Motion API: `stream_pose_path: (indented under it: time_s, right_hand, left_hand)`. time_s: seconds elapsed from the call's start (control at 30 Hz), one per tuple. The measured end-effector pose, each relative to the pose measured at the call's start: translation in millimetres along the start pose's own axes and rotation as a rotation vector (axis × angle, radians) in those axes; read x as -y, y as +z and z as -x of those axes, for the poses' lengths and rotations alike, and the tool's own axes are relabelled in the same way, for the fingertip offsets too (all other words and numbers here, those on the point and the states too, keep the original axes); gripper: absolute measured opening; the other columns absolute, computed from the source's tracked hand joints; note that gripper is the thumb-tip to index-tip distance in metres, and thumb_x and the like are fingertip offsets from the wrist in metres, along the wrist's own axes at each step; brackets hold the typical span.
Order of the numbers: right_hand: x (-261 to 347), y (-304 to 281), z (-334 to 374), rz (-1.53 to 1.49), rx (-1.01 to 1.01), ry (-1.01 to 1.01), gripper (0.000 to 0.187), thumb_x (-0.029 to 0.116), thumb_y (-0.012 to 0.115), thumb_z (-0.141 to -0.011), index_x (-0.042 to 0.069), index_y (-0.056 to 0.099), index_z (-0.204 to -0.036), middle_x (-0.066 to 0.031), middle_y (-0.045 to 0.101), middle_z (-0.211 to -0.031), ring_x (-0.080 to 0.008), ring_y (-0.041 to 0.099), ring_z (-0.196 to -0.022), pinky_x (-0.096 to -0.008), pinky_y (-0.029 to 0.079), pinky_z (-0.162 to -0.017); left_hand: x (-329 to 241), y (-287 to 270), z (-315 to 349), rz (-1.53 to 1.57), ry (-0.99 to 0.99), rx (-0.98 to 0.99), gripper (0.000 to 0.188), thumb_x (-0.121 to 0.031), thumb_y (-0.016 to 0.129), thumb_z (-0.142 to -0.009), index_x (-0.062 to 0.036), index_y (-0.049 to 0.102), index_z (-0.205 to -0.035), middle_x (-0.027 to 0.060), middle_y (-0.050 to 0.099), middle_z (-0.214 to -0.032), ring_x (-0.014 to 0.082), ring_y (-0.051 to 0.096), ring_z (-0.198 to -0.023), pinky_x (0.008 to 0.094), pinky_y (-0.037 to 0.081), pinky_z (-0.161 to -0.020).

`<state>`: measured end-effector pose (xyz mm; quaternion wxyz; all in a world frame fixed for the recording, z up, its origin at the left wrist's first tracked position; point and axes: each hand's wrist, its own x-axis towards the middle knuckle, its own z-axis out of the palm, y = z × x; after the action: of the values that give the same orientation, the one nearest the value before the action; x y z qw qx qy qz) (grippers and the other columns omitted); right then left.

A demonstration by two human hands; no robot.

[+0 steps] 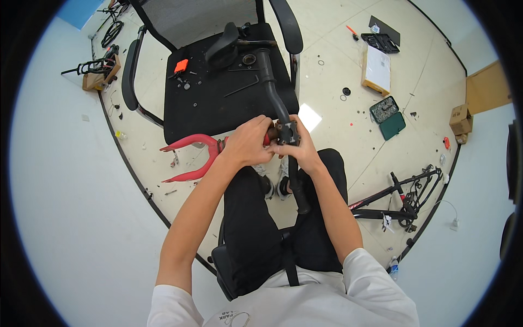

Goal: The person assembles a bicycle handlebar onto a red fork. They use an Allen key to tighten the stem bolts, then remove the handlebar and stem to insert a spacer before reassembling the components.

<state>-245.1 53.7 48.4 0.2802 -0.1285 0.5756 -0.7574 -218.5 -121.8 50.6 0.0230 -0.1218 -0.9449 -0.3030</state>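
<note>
A red bicycle fork [211, 155] lies sideways before me, its two legs pointing left. My left hand [249, 143] is wrapped round its steerer tube, close to the crown. At the tube's right end sits a black handlebar stem [288, 133], clamped round a dark handlebar [276, 101]. My right hand [302, 150] grips the stem, thumb toward the left hand. The handlebar runs from the chair seat down between my knees. Where stem and tube meet is partly hidden by my fingers.
The black office chair [177, 117] ahead carries a saddle [222, 50], a hex key [242, 86], an orange piece [181, 66] and small hardware. Right on the floor are a bicycle frame [376, 214], a green case [393, 126] and a flat box [377, 71].
</note>
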Motion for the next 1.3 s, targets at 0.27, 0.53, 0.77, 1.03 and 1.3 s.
stream_pose_path:
  time_s: [0.27,0.53,0.77,1.03,1.3]
  right_hand:
    - [1.2,-0.9,-18.0,0.032,-0.148,0.183,0.047,0.026,0.07,-0.074,0.0,0.05,-0.107,-0.0079,0.057,-0.08,-0.0143,0.059,-0.066,-0.0275,0.05,-0.063]
    - [-3.0,-2.0,-13.8,0.008,-0.132,0.104,0.044,0.023,0.07,-0.073,0.002,0.051,-0.106,-0.0046,0.055,-0.072,-0.0104,0.056,-0.056,-0.0256,0.049,-0.05]
    - [-13.6,-17.6,-6.7,-0.266,0.012,-0.073,0.064,0.019,0.072,-0.08,0.001,0.038,-0.132,-0.0162,0.053,-0.107,-0.0209,0.062,-0.078,-0.0319,0.052,-0.062]
    - [-13.4,-4.2,56.7,0.082,-0.225,0.319,0.037,0.035,0.052,-0.098,-0.002,0.052,-0.098,-0.0062,0.053,-0.067,-0.0129,0.054,-0.051,-0.0246,0.045,-0.047]
    - [43.9,1.3,40.1,0.287,-0.152,0.391,0.037,0.035,0.052,-0.098,0.004,0.046,-0.08,0.0004,0.043,-0.054,-0.0091,0.042,-0.04,-0.0263,0.035,-0.036]
  left_hand:
    - [-11.7,-23.0,5.2,0.03,-0.05,-0.048,0.046,-0.021,0.071,-0.07,-0.0011,0.055,-0.108,0.0156,0.061,-0.098,0.0334,0.061,-0.093,0.0393,0.05,-0.081]
    - [24.5,-97.0,114.9,-0.29,-0.557,0.007,0.047,-0.048,0.073,-0.076,-0.0034,0.066,-0.09,0.0118,0.065,-0.087,0.0275,0.062,-0.084,0.0377,0.047,-0.072]
    - [44.9,-59.7,142.9,-0.246,-0.528,0.197,0.047,-0.052,0.062,-0.086,-0.0061,0.066,-0.076,0.0112,0.061,-0.061,0.0317,0.061,-0.062,0.0406,0.046,-0.06]
    - [48.3,-50.2,132.6,-0.42,-0.466,0.136,0.049,-0.056,0.062,-0.084,-0.0078,0.067,-0.074,0.0116,0.058,-0.055,0.0323,0.06,-0.056,0.0418,0.045,-0.053]
    - [40.5,-33.9,131.2,-0.451,-0.396,0.006,0.057,-0.063,0.059,-0.082,-0.0086,0.067,-0.067,0.0107,0.056,-0.051,0.0304,0.059,-0.05,0.0406,0.045,-0.048]
